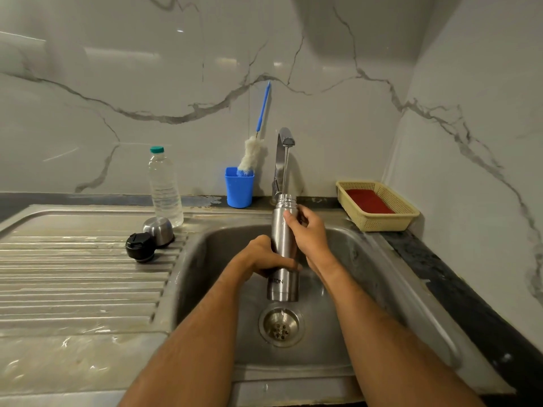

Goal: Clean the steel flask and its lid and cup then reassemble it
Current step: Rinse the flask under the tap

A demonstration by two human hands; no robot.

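steel drainboard (73, 277) | on it: blk lid (140, 246), steel cup (159, 230), water btl (164, 188)

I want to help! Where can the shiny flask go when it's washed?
The ribbed draining board is bare in front of the black lid and steel cup. The back ledge is crowded: water bottle, blue holder, tap, basket. Both hands grip the flask.

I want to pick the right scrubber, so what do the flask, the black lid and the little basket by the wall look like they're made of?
Flask: brushed steel by its look, a grey satin sheen with soft reflections. Black lid: probably plastic, dark and slightly glossy, with moulded ridges. Basket: likely plastic, cream-coloured with a fine perforated lattice wall.
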